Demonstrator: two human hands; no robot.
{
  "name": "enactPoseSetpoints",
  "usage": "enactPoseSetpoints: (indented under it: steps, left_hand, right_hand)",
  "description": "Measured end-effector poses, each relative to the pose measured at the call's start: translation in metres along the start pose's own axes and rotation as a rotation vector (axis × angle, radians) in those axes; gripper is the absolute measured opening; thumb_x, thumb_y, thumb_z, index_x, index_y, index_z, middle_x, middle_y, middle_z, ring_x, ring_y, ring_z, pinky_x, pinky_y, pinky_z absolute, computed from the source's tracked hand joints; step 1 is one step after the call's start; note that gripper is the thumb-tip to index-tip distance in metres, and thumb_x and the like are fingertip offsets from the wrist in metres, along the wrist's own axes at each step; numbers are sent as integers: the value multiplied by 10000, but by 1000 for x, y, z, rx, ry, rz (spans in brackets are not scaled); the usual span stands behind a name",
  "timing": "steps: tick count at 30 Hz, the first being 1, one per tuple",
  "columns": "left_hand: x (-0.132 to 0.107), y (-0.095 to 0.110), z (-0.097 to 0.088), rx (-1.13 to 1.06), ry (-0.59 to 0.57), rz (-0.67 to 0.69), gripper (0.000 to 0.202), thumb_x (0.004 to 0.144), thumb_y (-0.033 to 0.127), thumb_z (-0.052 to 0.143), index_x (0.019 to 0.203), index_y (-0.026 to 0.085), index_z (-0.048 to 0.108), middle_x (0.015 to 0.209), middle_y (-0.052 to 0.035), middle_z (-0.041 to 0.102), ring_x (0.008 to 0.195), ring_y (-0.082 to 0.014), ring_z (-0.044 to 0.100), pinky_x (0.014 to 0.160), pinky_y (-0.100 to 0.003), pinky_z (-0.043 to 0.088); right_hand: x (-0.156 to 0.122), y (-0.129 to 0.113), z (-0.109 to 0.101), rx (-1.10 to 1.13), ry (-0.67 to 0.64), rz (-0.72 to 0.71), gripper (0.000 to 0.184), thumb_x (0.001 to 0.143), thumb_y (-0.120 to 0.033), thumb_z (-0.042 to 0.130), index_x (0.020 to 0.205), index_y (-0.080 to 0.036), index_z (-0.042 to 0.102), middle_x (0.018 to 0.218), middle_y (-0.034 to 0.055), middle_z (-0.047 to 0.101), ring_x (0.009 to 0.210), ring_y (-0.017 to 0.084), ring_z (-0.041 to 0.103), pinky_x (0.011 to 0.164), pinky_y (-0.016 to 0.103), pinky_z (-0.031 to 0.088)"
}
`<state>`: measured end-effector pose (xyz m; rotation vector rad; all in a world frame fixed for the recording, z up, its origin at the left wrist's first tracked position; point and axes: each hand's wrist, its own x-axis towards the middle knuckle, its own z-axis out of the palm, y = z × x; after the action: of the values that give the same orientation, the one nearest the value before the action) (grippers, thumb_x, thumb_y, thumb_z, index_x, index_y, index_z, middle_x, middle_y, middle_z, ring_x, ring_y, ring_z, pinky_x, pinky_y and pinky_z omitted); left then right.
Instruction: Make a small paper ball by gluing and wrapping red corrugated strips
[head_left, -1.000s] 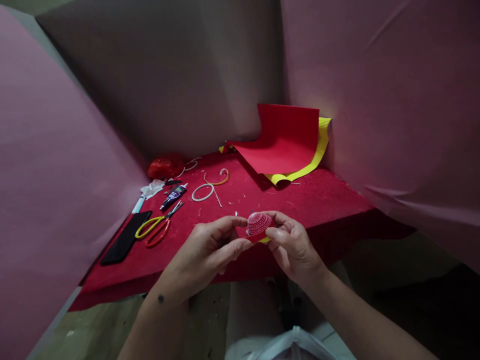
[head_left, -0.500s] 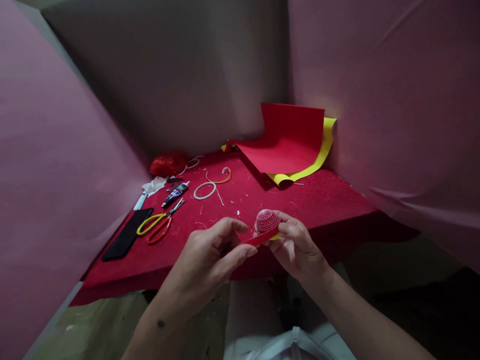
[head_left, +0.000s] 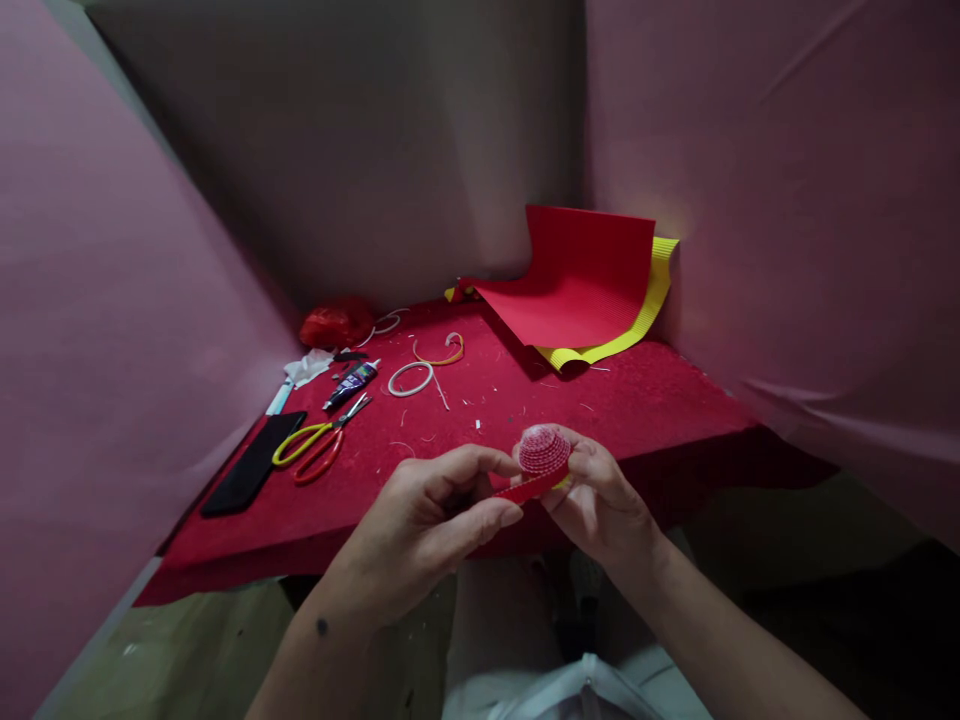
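Observation:
My right hand (head_left: 600, 495) is closed around a small dome of coiled corrugated paper (head_left: 544, 452), red with pale ridged edges. A bit of yellow (head_left: 560, 482) shows under the dome's lower edge. From the coil a loose red paper strip (head_left: 517, 490) runs to the left. My left hand (head_left: 442, 510) has this strip between thumb and fingers, and its index fingertip comes close to the coil's left side. Both hands are above the front edge of the red-covered table. My fingers hide the underside of the coil.
On the left lie scissors (head_left: 319, 438) with yellow and red handles, a black flat pad (head_left: 255, 465), a glue tube (head_left: 352, 384) and a red plastic bag (head_left: 337, 322). A white ring coil (head_left: 410, 379) sits mid-table. Red corrugated sheet (head_left: 585, 285) over yellow sheet (head_left: 664, 275) leans at the back.
The dome has turned and tilted slightly in my right hand and shifted a little right. My left fingers have moved closer to it, and the loose strip between looks shorter.

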<state>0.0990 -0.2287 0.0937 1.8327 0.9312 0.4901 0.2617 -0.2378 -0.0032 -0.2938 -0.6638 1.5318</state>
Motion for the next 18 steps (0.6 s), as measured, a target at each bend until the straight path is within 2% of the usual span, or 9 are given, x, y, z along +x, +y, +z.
enactPoseSetpoints:
  steps: [7,13,18]
  left_hand:
    - [-4,0,-3,89,-4,26,247,845,341,583,1025,177,621,567,64,422,449,-58,357,384,-166,284]
    - [-7,-4,-3,92,8,30,251,849,354,591,1049,203,614,583,71,407,441,-45,319,374,-156,236]
    - [-6,-5,-4,114,49,86,227,855,337,575,1015,189,634,593,59,408,489,-59,337,412,-163,265]
  right_hand:
    - [0,2,-3,-11,-8,6,281,703,-302,692,971,-219,679,844,17,685,722,149,631,698,283,529]
    - [0,0,4,30,12,39,324,708,-280,695,1020,-218,633,880,12,669,734,134,625,688,253,528]
    - [1,1,6,48,9,80,318,722,-312,678,1021,-239,599,858,-2,656,683,131,610,617,245,522]
